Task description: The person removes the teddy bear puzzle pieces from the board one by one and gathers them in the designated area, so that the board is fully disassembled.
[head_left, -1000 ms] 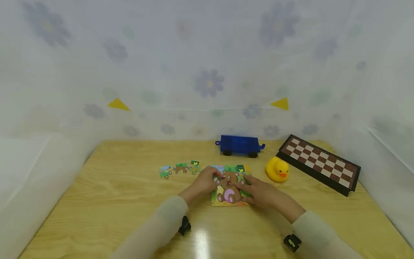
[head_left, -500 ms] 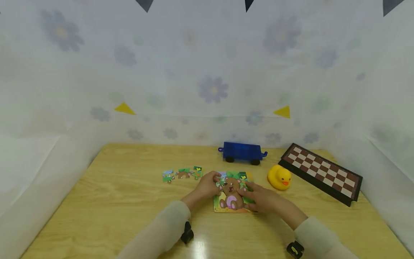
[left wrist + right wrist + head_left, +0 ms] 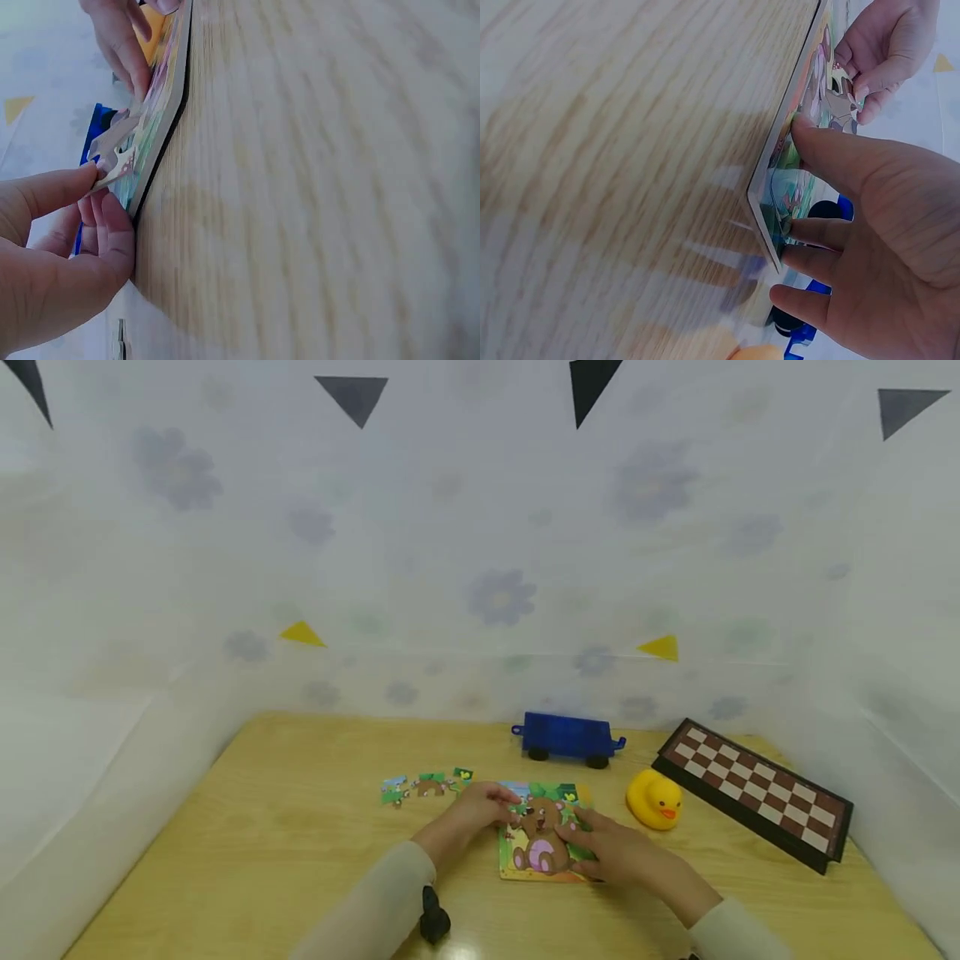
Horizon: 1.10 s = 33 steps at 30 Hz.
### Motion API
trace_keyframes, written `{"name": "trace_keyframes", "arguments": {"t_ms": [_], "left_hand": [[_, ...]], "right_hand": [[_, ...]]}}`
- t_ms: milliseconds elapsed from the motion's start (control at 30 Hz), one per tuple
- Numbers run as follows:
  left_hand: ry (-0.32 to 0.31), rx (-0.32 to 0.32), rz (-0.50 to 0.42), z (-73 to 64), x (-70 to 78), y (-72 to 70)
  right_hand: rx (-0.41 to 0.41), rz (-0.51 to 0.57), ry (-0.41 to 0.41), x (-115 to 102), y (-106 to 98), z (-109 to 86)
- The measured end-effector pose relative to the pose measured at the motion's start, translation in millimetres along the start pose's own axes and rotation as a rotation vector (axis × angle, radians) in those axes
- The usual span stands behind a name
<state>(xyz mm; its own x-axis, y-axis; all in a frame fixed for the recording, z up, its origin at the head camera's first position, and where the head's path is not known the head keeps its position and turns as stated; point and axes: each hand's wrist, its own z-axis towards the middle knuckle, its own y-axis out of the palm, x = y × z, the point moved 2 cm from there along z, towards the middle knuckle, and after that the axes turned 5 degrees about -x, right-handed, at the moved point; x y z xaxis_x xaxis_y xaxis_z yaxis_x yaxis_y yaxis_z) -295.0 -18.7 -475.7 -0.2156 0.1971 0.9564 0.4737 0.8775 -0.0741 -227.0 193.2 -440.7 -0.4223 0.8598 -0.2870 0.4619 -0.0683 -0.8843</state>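
A jigsaw puzzle [image 3: 542,860] with a brown bear picture lies on the table, both hands at it. My left hand [image 3: 480,810] is at its left side. In the left wrist view, the left thumb and fingers pinch a puzzle piece [image 3: 118,171], tilted up off the board. My right hand [image 3: 626,853] rests on the puzzle's right part with spread fingers. In the right wrist view, the right thumb [image 3: 810,139] touches the picture near the front edge, and the other fingertips lie by the right edge. The fingers partly hide the picture.
Several loose puzzle pieces [image 3: 431,786] lie left of the puzzle. Behind it stands a blue toy wagon [image 3: 567,737]. A yellow rubber duck [image 3: 654,799] and a folded checkered board [image 3: 757,789] are on the right. A patterned sheet [image 3: 420,568] hangs behind the table [image 3: 247,860].
The head view has tilted up, so the table sits lower in the picture. Both hands stay at the puzzle, with only slight finger shifts.
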Motion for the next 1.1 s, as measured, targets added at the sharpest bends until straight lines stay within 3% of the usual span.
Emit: {"name": "trace_keyframes", "arguments": {"t_ms": [133,300,633,933,1100], "left_hand": [[-0.022,0.001,-0.016,6.3,2.6,-4.7],[-0.003,-0.007,-0.006,10.7,12.7,-9.1],[-0.027,0.015,-0.138,1.8,-3.0,-6.8],[-0.045,0.006,-0.234,4.4,0.7,-7.4],[-0.076,0.011,-0.238,-0.3,1.3,-11.4]], "right_hand": [[0.013,-0.007,-0.018,-0.9,-5.3,0.4],[0.054,-0.012,-0.04,1.6,-9.7,1.5],[0.011,-0.036,-0.03,-1.2,-5.0,-2.0],[-0.007,-0.085,-0.031,1.2,-9.1,-2.5],[-0.031,-0.091,-0.046,-1.7,-9.0,1.5]]}}
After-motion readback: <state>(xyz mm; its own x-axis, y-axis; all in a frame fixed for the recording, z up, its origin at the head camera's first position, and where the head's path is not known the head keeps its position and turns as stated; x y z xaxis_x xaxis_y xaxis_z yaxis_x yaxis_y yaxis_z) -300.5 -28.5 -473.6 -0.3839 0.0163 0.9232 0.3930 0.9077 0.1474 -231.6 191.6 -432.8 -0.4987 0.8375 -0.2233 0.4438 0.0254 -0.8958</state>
